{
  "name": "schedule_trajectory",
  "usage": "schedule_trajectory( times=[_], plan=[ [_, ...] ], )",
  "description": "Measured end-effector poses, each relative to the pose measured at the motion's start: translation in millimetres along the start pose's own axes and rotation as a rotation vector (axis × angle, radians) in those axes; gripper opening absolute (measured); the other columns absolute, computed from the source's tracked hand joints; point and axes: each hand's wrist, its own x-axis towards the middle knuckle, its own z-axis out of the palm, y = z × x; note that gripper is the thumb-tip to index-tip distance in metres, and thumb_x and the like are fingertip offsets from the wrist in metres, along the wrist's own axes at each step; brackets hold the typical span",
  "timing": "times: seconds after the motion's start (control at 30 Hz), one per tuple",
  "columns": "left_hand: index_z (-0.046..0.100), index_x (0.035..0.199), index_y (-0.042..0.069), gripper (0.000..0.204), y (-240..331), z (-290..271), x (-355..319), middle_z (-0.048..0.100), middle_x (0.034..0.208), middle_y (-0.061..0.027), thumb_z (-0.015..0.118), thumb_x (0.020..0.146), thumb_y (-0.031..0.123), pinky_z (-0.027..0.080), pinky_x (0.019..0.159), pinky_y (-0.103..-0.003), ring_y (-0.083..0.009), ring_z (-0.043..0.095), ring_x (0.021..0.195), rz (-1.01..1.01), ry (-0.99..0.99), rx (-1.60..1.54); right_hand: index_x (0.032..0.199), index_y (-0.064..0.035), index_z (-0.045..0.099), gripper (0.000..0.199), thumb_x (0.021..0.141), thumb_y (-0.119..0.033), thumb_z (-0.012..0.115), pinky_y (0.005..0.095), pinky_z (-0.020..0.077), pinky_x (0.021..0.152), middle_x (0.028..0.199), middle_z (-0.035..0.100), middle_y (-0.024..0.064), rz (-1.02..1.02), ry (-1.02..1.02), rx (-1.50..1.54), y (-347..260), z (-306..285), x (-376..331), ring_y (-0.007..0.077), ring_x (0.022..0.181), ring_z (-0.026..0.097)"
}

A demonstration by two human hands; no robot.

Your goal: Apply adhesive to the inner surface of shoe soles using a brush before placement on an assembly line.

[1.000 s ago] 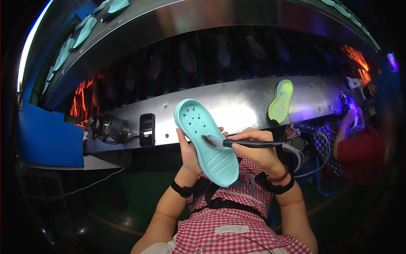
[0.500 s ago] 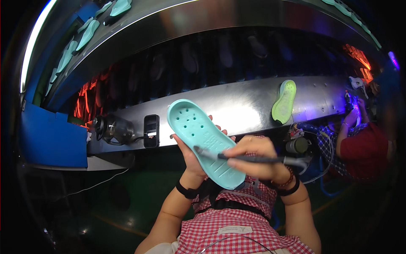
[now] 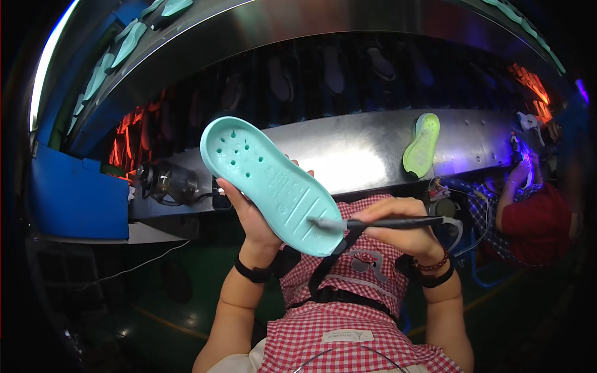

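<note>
A turquoise shoe sole (image 3: 267,180), with a cluster of holes at its far end and ridged lines toward its near end, lies tilted across my left hand (image 3: 252,217). The thumb of that hand presses the sole's left edge, and fingertips show past its right edge. In my right hand (image 3: 404,227) is a dark-handled brush (image 3: 348,224), pinched between thumb and fingers. Its slightly blurred bristles appear to touch the sole's inner surface near the near end.
A yellow-green sole (image 3: 423,146) lies on the metal bench (image 3: 354,149). At the bench's left stands a dark transparent jar (image 3: 171,183). More turquoise soles (image 3: 129,46) rest on the upper belt. A co-worker in red (image 3: 538,214) handles something under violet light at right.
The sole and my left hand have shifted left and farther from me. The brush has gone from the sole's middle to its near end.
</note>
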Motion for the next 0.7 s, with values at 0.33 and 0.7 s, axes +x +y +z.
schedule_trajectory(
  times=[0.33, 0.7],
  plan=[
    [0.033, 0.131, 0.009, 0.080, 12.4, 18.9, 0.6, 0.048, 0.120, -0.0126, 0.033, 0.079, 0.070, 0.032, 0.096, -0.058, -0.0301, 0.050, 0.106, -0.076, 0.001, -0.107, 0.096, 0.0022, 0.061, 0.020, 0.075, 0.004, 0.060, 0.0342, 0.0452, 0.087, 0.099, 0.062, 0.0168, -0.023, -0.106, 0.464, 24.3, 10.3, 1.3, 0.0241, 0.095, 0.059],
    [0.028, 0.134, 0.004, 0.070, -14.6, 14.2, -18.0, 0.046, 0.123, -0.0201, 0.029, 0.088, 0.056, 0.043, 0.091, -0.048, -0.0363, 0.051, 0.107, -0.168, -0.028, -0.210, 0.093, 0.0030, 0.062, 0.019, 0.075, 0.003, 0.063, 0.0278, 0.0483, 0.079, 0.096, 0.062, 0.0145, -0.031, -0.032, 0.305, 5.7, 29.1, 2.1, 0.0187, 0.088, 0.061]
  ],
)
